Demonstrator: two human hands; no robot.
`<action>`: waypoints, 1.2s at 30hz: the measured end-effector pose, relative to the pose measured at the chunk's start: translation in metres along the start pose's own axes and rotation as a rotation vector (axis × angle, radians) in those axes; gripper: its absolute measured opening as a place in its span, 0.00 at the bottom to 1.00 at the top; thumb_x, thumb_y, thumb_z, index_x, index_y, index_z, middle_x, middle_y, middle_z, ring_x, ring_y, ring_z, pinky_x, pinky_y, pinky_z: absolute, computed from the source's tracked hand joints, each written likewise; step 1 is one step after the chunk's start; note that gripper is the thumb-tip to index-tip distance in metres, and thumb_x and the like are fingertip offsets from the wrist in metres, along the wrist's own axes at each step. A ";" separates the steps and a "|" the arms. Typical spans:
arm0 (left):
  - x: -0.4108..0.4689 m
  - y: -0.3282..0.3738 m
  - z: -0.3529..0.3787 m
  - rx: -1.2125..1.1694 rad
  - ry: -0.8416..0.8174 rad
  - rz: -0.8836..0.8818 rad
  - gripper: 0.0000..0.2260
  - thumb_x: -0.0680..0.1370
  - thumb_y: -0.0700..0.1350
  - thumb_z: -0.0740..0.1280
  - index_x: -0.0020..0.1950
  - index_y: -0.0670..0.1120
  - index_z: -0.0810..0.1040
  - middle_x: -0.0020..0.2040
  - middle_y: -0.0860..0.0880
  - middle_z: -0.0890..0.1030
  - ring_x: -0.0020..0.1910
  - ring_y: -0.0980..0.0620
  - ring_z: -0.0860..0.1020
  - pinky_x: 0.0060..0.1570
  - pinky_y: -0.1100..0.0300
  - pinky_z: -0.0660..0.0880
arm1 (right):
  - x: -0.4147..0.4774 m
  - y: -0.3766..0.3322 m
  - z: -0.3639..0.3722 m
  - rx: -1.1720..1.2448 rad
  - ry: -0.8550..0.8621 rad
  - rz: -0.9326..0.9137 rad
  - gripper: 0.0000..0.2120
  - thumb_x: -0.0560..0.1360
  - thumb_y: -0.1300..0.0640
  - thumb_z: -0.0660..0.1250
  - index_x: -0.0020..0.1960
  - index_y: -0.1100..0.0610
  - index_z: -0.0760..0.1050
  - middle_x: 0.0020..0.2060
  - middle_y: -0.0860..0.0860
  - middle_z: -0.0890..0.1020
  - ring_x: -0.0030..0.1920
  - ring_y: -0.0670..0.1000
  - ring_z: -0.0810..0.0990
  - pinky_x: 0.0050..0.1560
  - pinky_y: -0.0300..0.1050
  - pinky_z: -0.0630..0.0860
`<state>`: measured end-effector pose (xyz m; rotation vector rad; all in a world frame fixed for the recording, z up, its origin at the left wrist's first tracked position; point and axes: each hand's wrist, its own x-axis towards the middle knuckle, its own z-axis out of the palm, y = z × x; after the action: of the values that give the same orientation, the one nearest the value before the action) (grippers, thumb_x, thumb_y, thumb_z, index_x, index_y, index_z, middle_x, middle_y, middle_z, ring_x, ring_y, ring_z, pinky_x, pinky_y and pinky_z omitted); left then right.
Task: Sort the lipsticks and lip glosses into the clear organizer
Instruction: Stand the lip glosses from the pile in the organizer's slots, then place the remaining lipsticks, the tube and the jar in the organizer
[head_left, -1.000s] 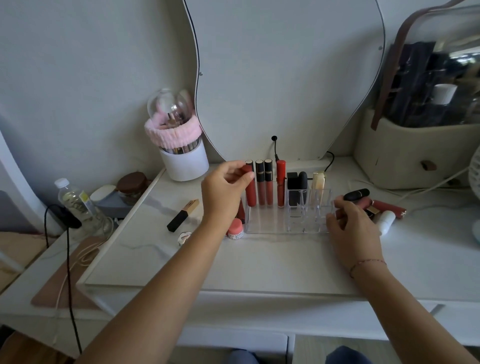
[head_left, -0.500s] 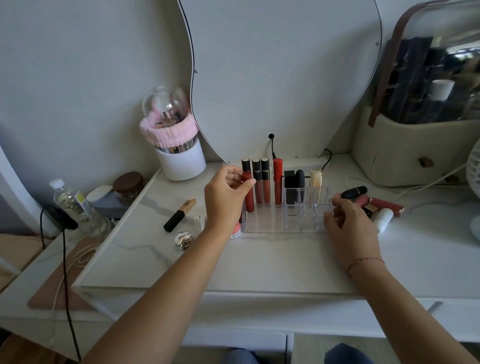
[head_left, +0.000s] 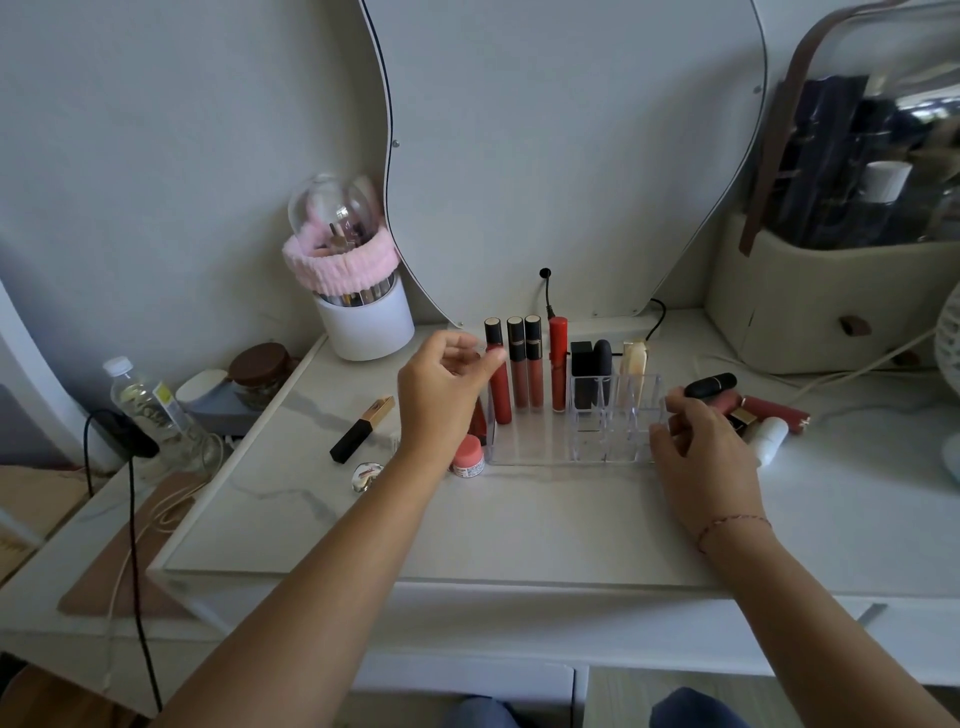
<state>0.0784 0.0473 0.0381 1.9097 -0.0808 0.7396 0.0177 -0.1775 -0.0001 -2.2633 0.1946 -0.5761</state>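
Note:
The clear organizer (head_left: 545, 457) stands mid-table. Its back row holds three lip glosses (head_left: 524, 374), a red tube (head_left: 558, 364), two black lipsticks (head_left: 592, 369) and a cream one (head_left: 634, 358). My left hand (head_left: 441, 400) hovers at the organizer's left end, fingers loosely apart, thumb tip against the leftmost gloss (head_left: 500, 389), which stands upright in its slot. My right hand (head_left: 701, 452) grips the organizer's right end. Loose pieces lie to the right: a black lipstick (head_left: 711, 385), a red gloss (head_left: 774, 410) and a white tube (head_left: 769, 439). A black-and-gold lipstick (head_left: 363, 428) lies to the left.
A small pink jar (head_left: 467, 456) sits by the organizer's left corner. A white brush holder with a pink band (head_left: 363, 317) stands at the back left, a beige bag (head_left: 831, 312) at the back right. A water bottle (head_left: 150, 410) and black cable (head_left: 135, 519) are off the left edge.
My left hand has come off the cap of the leftmost gloss and drawn slightly left; the gloss now stands alone in its slot. My right hand stays at the organizer's right end.

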 end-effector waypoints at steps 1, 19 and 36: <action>0.004 -0.001 -0.006 -0.018 0.011 -0.017 0.11 0.70 0.55 0.73 0.45 0.50 0.80 0.38 0.55 0.82 0.37 0.64 0.78 0.38 0.74 0.72 | 0.000 0.000 0.000 -0.003 0.002 0.000 0.15 0.75 0.57 0.62 0.61 0.57 0.72 0.46 0.51 0.76 0.43 0.50 0.73 0.45 0.40 0.66; 0.041 -0.034 -0.034 0.494 -0.419 -0.341 0.21 0.71 0.57 0.71 0.55 0.42 0.79 0.51 0.46 0.80 0.51 0.47 0.78 0.51 0.52 0.74 | 0.000 -0.001 -0.001 -0.011 0.004 0.006 0.16 0.75 0.57 0.62 0.62 0.57 0.71 0.47 0.52 0.77 0.43 0.49 0.72 0.46 0.40 0.65; 0.010 -0.031 -0.055 0.471 -0.404 -0.336 0.10 0.69 0.48 0.74 0.48 0.47 0.84 0.47 0.48 0.85 0.49 0.50 0.81 0.52 0.57 0.76 | 0.001 0.003 0.001 0.002 0.009 -0.008 0.16 0.75 0.57 0.62 0.62 0.57 0.71 0.53 0.56 0.79 0.47 0.50 0.73 0.51 0.41 0.66</action>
<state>0.0726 0.1108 0.0329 2.4207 0.1761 0.1409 0.0194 -0.1789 -0.0027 -2.2612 0.1893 -0.5904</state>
